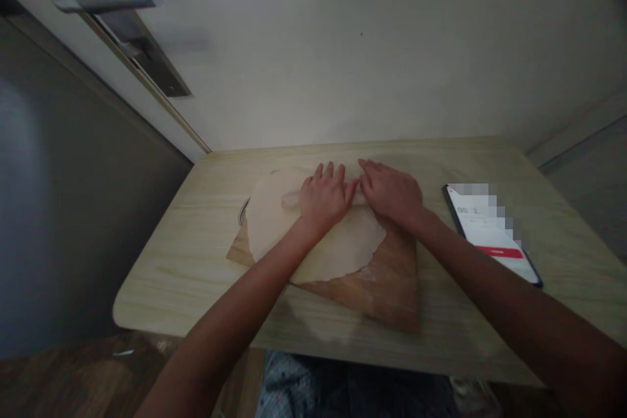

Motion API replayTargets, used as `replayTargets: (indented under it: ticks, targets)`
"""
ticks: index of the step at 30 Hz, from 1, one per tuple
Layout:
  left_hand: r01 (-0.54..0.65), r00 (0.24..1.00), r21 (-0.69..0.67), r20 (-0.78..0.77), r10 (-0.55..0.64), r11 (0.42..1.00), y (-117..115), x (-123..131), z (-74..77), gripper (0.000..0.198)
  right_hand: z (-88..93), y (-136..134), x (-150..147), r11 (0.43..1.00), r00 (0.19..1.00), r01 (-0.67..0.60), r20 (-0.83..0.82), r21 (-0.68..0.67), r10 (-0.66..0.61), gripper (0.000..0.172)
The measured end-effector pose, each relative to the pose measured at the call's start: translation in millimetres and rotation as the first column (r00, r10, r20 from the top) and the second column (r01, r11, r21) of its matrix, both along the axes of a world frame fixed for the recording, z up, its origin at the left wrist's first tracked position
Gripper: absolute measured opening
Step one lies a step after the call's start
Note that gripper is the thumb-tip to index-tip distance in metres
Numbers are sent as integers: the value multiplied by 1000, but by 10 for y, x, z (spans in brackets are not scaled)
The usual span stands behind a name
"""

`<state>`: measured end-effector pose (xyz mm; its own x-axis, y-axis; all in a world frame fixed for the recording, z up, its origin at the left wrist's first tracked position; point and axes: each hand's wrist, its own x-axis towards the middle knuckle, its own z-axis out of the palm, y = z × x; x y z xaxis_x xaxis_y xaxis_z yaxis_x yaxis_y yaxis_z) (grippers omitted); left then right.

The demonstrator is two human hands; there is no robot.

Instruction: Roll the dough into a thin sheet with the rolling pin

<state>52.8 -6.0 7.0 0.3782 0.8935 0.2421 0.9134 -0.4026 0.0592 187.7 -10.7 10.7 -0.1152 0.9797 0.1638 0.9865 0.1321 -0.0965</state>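
A wide, thin sheet of pale dough point(318, 261) lies over a wooden board point(386, 294), overhanging part of its edge. Across the dough runs a pale rolling pin point(290, 200), mostly hidden by my hands; its left end shows. My left hand point(326, 196) rests flat on the pin with its fingers spread and pointing away from me. Beside it, my right hand point(392, 192) presses on the right part of the pin, fingers reaching forward. The two thumbs nearly meet. Some right fingers are hidden behind the hand.
The board sits on a light wood-grain table point(171, 261) against a white door or panel. A phone point(490, 228) with a lit screen lies to the right. A metal ring-like handle point(242, 211) shows at the board's left. A door handle point(108, 1) juts out at upper left.
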Motion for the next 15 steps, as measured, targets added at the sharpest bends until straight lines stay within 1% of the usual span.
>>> replayTargets:
  ticks: [3,8,11,15]
  targets:
    - [-6,1000,-12,17,6,1000,135,30,18,51,26,159,13,999,1000,9,5,-37,-9,44]
    - [-32,999,-83,28,34,996,294,59,49,51,20,361,37,993,999,39,2,-113,-39,44]
    - [-52,998,-69,33,55,996,349,66,57,50,5,425,46,990,999,49,-6,-129,-50,44]
    - [-72,997,-67,33,75,995,375,76,56,50,7,427,37,991,998,65,-5,-118,-66,41]
